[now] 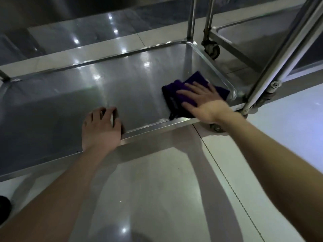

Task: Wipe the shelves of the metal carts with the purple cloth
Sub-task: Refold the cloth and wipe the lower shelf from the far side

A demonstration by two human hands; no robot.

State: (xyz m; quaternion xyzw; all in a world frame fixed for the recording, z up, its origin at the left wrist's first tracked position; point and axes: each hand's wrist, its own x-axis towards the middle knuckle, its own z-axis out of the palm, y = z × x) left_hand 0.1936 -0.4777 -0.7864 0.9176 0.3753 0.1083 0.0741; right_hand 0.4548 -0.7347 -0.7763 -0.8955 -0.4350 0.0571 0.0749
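The bottom shelf (113, 88) of a stainless steel cart fills the middle of the head view, low over the floor. A folded purple cloth (172, 95) lies in the shelf's near right corner. My right hand (201, 100) presses flat on the cloth with straight, spread fingers. My left hand (100, 130) rests on the shelf's near rim, its fingers curled over the edge onto the shelf.
A second metal cart (244, 37) stands close at the back right, one caster (212, 49) near the first cart's far corner. Upright steel posts (283, 55) rise at the right. Glossy pale floor tiles (157, 198) lie below me. A dark shoe tip (4, 208) shows at the left edge.
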